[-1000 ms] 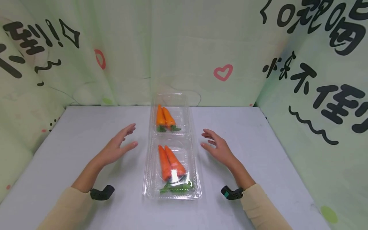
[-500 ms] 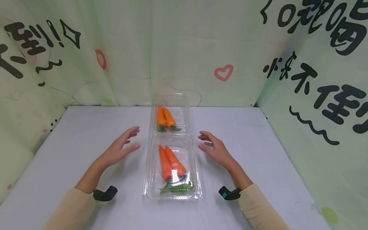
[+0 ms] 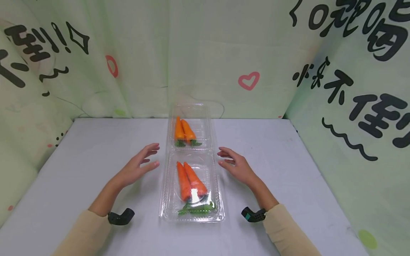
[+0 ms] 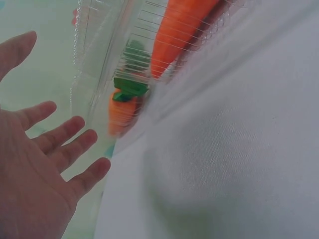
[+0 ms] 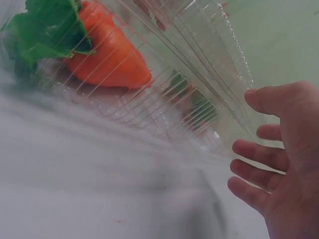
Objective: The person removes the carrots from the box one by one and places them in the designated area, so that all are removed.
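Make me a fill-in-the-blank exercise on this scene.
The clear plastic packaging lies ____ the bare left hand and the bare right hand.
The hands hold ____.
The near tapered red-orange carrots number ____.
The far tapered orange carrots have leafy tops coloured ____.
Missing words: between; nothing; two; green.

The right hand (image 5: 299, 169) enters from the right edge, fingers loosely extended and spaced apart toward a clear, ribbed plastic container (image 5: 149, 109); whether the thumb touches it is unclear. Inside lies an orange carrot (image 5: 112, 57) with green leaves (image 5: 47, 32). White cloth (image 5: 89, 179) spreads below; a pale green backdrop (image 5: 284, 45) fills the upper right.
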Available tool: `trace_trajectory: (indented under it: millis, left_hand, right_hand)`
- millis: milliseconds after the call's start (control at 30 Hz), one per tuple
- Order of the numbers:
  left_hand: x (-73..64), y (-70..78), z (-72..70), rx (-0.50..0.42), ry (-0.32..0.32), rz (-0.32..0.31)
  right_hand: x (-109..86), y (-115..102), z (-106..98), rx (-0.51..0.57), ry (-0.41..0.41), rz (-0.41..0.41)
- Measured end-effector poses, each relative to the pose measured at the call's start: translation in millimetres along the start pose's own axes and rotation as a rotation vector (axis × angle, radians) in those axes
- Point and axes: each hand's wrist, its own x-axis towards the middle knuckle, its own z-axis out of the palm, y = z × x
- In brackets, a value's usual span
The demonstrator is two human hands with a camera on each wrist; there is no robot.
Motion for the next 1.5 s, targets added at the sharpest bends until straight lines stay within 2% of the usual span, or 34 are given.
trace_trajectory:
  millis: [300,733,1067,1500]
  left_hand:
    - [1.5,0.8,7.2,0.005,0.015,0.015]
    - [4.5,0.1,10.5,-0.066,-0.043,0.009]
    - [6.8,-3.1,17.0,-0.097,-0.062,0.022]
    - [6.3,-5.9,24.3,-0.109,-0.067,0.02]
  right_hand:
    - [1.7,0,1,0.027,-0.008,-0.007]
    - [4.2,5,5,0.064,-0.014,-0.043]
    - [3.1,2,6,0.042,-0.013,-0.023]
    - [4.7,4,8,0.107,-0.042,0.001]
